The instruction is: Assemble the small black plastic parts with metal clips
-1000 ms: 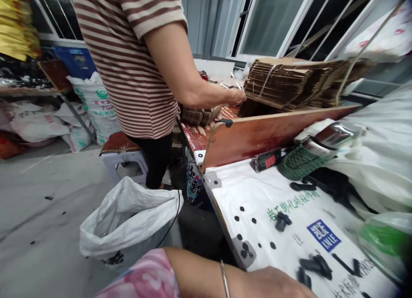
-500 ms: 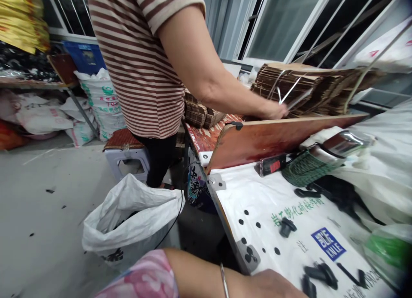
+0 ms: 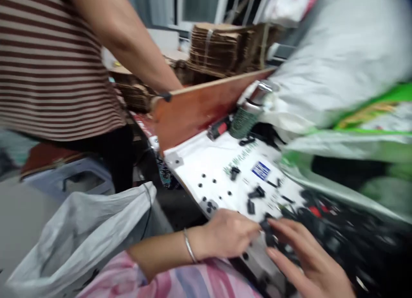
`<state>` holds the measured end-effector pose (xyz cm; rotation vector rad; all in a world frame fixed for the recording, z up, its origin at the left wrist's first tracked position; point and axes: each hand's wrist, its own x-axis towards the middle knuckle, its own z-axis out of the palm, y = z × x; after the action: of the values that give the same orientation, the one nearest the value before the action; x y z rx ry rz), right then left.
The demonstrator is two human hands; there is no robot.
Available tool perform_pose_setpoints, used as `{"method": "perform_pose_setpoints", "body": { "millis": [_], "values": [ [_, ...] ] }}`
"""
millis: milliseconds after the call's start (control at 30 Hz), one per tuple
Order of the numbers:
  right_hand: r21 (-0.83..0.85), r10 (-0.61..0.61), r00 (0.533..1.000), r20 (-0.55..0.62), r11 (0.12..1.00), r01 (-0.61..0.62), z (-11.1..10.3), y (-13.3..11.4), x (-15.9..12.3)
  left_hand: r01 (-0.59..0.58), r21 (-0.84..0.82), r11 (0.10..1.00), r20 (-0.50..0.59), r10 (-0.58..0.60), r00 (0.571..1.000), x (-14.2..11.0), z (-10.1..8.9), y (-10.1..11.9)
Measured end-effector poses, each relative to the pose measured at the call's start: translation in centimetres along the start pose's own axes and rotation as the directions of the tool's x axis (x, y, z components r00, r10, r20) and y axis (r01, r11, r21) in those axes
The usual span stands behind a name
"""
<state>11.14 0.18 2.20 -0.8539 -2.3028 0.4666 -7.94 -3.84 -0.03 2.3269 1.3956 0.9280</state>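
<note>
My left hand (image 3: 230,232), with a silver bangle at the wrist, is closed over the edge of a white-covered table (image 3: 193,165). Its fingertips meet a small black plastic part (image 3: 268,230), blurred by motion. From the other side, the thumb and fingers of my right hand (image 3: 309,257) close about the same part. Similar black parts (image 3: 256,192) lie loose just beyond my hands, with small black discs (image 3: 203,199) near the table's left edge. A large heap of black pieces (image 3: 341,242) spreads to the right of my right hand.
A co-worker in a striped shirt (image 3: 58,70) stands at the left, reaching behind an upright brown board (image 3: 193,109). An open white sack (image 3: 86,229) stands on the floor. A flask (image 3: 246,117), cardboard stacks (image 3: 214,51) and a green-white bag (image 3: 347,147) are farther off.
The view has swung right and down. My right hand has come into view, and both hands now meet at a black part. The co-worker's hand has dropped behind the board.
</note>
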Motion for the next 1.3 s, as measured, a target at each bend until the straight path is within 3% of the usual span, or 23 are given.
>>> {"method": "perform_pose_setpoints", "body": {
  "millis": [100, 300, 500, 667, 833, 1100, 1233, 1300],
  "values": [
    [0.003, 0.061, 0.996, 0.07, 0.998, -0.061, -0.5, -0.9, -0.1, -0.017, -0.11, 0.994, -0.046, 0.012, 0.999, 0.5, 0.2, -0.3],
    [0.023, 0.017, 0.999, -0.039, 1.0, -0.016, 0.1, -1.2, -0.5, -0.052, -0.237, 0.97, -0.026, 0.047, 0.999, 1.6, 1.5, -0.1],
    [0.025, -0.011, 0.995, -0.095, 1.0, 0.013, -0.3, -0.7, -1.3, 0.008, -0.348, 0.937, 0.031, 0.004, 1.0, 2.4, 2.0, 0.1],
    [0.111, 0.099, 0.99, -0.1, 0.99, -0.088, -1.0, -0.2, -1.8, 0.031, -0.415, 0.909, 0.055, -0.009, 0.998, 2.8, 2.3, 0.3],
    [0.127, 0.089, 0.99, -0.107, 0.989, -0.075, -1.4, -0.1, -1.9, 0.019, -0.385, 0.923, 0.099, 0.021, 0.995, 3.0, 2.6, 0.5],
    [0.01, -0.028, 0.992, -0.123, 0.999, 0.03, -1.1, 0.0, -2.3, -0.04, -0.271, 0.962, 0.15, 0.083, 0.985, 3.3, 2.4, 0.4],
    [0.11, 0.082, 0.985, -0.154, 0.992, -0.065, -1.1, 0.6, -2.1, 0.001, -0.219, 0.976, 0.198, 0.043, 0.979, 3.4, 1.7, 0.6],
    [0.185, 0.177, 0.971, -0.164, 0.972, -0.146, -1.4, 1.2, -2.1, 0.056, -0.216, 0.975, 0.156, -0.023, 0.987, 3.5, 1.3, 0.4]
  ]
}}
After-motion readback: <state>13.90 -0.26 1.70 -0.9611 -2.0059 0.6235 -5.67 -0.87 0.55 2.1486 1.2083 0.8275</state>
